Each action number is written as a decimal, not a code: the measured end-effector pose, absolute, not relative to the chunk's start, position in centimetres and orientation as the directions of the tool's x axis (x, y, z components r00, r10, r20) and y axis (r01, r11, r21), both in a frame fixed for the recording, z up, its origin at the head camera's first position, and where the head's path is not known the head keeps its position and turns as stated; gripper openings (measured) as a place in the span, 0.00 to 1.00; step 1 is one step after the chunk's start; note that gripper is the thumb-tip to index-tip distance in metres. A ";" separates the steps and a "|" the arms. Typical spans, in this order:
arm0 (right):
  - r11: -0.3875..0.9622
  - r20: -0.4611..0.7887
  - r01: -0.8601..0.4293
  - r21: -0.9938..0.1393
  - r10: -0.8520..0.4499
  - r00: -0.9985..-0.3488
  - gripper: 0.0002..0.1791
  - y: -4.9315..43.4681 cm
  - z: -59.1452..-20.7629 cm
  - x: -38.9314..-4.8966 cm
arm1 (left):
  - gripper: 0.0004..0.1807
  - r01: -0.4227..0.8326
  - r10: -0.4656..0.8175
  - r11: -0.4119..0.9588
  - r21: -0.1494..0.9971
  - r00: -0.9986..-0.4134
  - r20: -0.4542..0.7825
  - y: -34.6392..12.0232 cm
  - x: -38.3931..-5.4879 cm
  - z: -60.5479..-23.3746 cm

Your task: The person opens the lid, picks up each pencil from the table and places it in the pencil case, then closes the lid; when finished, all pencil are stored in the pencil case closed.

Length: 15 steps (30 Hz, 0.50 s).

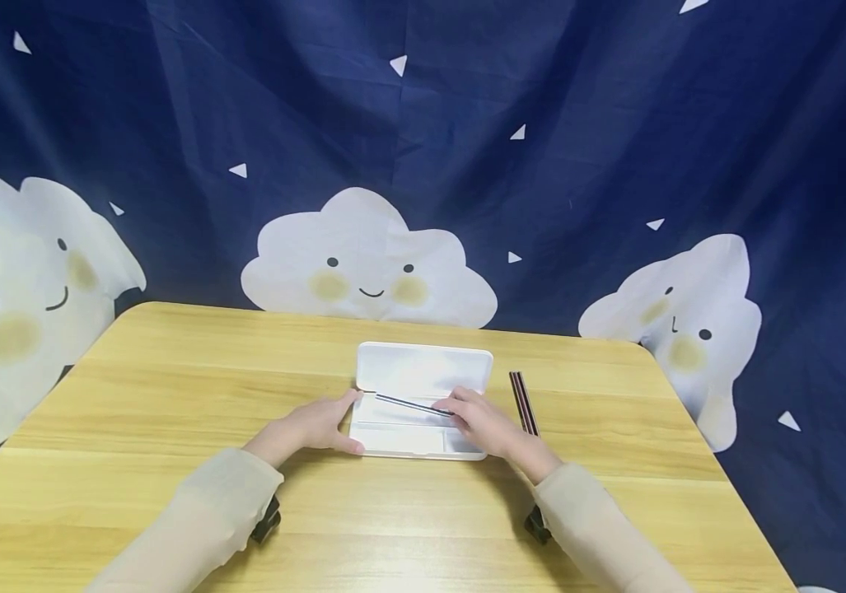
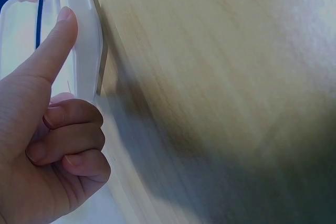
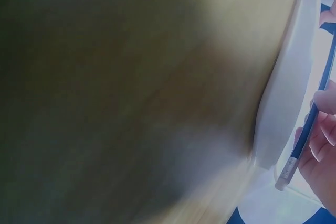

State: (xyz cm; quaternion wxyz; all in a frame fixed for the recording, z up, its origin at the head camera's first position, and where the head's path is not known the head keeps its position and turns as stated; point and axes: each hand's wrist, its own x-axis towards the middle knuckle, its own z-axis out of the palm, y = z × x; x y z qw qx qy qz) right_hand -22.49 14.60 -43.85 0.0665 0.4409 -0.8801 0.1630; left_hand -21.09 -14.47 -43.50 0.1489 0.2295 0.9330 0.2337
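The white pencil case [image 1: 399, 439] lies open, lid tipped back, its left end held by the left grip [image 1: 313, 423]. The right grip [image 1: 483, 422] pinches a dark, eraser-tipped pencil [image 1: 408, 404], slanting over the rear compartment.

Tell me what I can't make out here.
Head: part of the inside of the case, hidden behind the right hand.
Head: exact number of dark sticks beside the case, too small.
Right wrist: markings on the pencil's pale band, too small, blurred.
Right wrist: much of the right hand, cut off by the right edge.
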 end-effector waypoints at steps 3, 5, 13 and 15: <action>0.555 0.250 -0.796 -0.242 -0.757 -0.604 0.17 14.2 -44.0 -22.6 | 0.50 0.358 0.499 0.784 0.506 -0.849 -0.172 -14.5 -21.1 -43.5; 0.552 0.247 -0.799 -0.238 -0.761 -0.600 0.17 14.0 -44.1 -22.7 | 0.50 0.358 0.499 0.784 0.508 -0.849 -0.172 -14.4 -21.1 -43.5; 0.574 0.210 -0.784 -0.237 -0.757 -0.618 0.15 13.1 -44.4 -22.9 | 0.49 0.362 0.504 0.776 0.517 -0.848 -0.163 -14.4 -21.1 -43.4; 0.586 0.193 -0.772 -0.247 -0.751 -0.632 0.15 13.0 -44.3 -22.9 | 0.49 0.362 0.505 0.774 0.518 -0.848 -0.161 -14.4 -21.1 -43.5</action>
